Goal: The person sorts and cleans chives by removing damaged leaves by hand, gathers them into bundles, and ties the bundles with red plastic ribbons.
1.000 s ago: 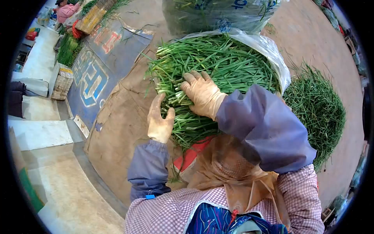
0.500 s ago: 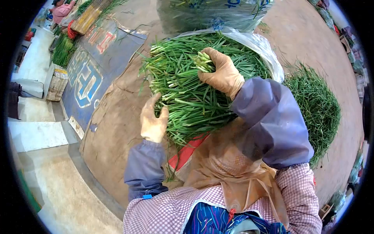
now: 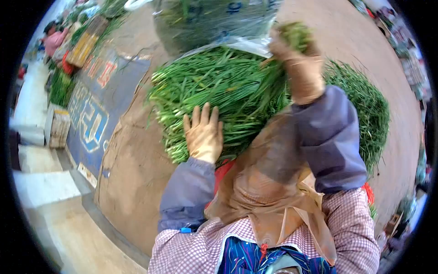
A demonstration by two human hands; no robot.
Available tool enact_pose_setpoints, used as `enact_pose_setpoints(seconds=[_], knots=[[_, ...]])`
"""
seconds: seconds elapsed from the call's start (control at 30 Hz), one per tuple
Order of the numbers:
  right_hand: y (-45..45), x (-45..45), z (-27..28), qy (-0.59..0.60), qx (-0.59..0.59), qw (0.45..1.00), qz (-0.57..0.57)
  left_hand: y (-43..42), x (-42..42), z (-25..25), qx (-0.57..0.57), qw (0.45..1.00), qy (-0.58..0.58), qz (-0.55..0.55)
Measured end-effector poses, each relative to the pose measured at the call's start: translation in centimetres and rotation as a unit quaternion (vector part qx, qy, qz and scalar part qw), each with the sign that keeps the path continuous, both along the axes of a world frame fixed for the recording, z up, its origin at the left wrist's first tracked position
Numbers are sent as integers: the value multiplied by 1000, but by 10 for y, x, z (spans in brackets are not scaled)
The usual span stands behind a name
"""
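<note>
Clenching stalks (image 3: pixel 297 35), right grip (image 3: pixel 296 57) — left (image 3: pixel 204 134) spread on greens (image 3: pixel 214 86).

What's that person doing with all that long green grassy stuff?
The person is handling long green stalks from a big pile. Their right hand holds a bunch up above the ground, a bit blurry in the picture. Their left hand rests open on the near edge of the pile, by the pale stalk ends. A clear bag with greens inside stands just beyond, and another green heap lies on the right.
</note>
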State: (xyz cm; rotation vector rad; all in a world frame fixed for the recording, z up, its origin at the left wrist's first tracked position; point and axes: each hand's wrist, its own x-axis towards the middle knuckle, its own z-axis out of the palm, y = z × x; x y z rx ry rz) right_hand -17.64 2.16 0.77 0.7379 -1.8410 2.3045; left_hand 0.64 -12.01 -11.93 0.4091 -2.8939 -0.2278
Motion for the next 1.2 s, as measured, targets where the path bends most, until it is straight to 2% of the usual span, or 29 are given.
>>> enact_pose_setpoints(seconds=[0.1,0.17,0.23,0.27,0.3,0.33,0.37,0.43,0.5,0.57,0.63,0.7,0.77,0.83,0.9,0.93,0.97,1.13,1.2], knots=[[107,-34,45,-7,-142,989,39,1,1,1,-2,1000,-15,-15],[163,-42,61,17,-315,947,58,1,-2,-1,-8,1000,-15,-12],[199,-33,50,-13,-309,950,30,-5,-5,3,-19,998,-62,-23],[206,-26,38,-39,-292,955,-28,-18,-3,8,177,983,-6,-53],[208,-14,29,-117,-305,945,-15,-28,-4,13,367,925,45,-81],[205,-5,14,-109,-351,930,-23,-26,-7,48,345,932,83,-67],[199,12,9,-132,-412,901,34,-19,-8,99,323,938,118,-52],[192,36,-7,-157,-498,837,164,5,-14,168,408,874,251,-79],[189,56,-16,-203,-515,809,196,34,-21,227,460,822,249,-226],[189,71,-17,-242,-541,770,237,80,-37,254,399,826,168,-360],[194,79,-23,-227,-555,759,254,128,-59,237,440,794,43,-416],[212,87,-31,-233,-545,772,229,165,-72,184,590,694,-135,-391],[236,90,-42,-228,-553,770,221,198,-77,150,693,548,-277,-380],[262,91,-56,-227,-561,776,178,212,-61,114,706,518,-395,-276],[290,89,-70,-243,-543,795,122,212,-40,87,728,428,-464,-268],[299,88,-80,-242,-538,801,102,218,-28,81,769,366,-463,-247],[303,87,-85,-242,-534,806,86,226,-18,91,782,393,-437,-209],[303,87,-99,-275,-523,805,48,223,1,76,829,317,-428,-170],[302,83,-104,-309,-524,793,23,222,4,76,792,348,-471,-173]])
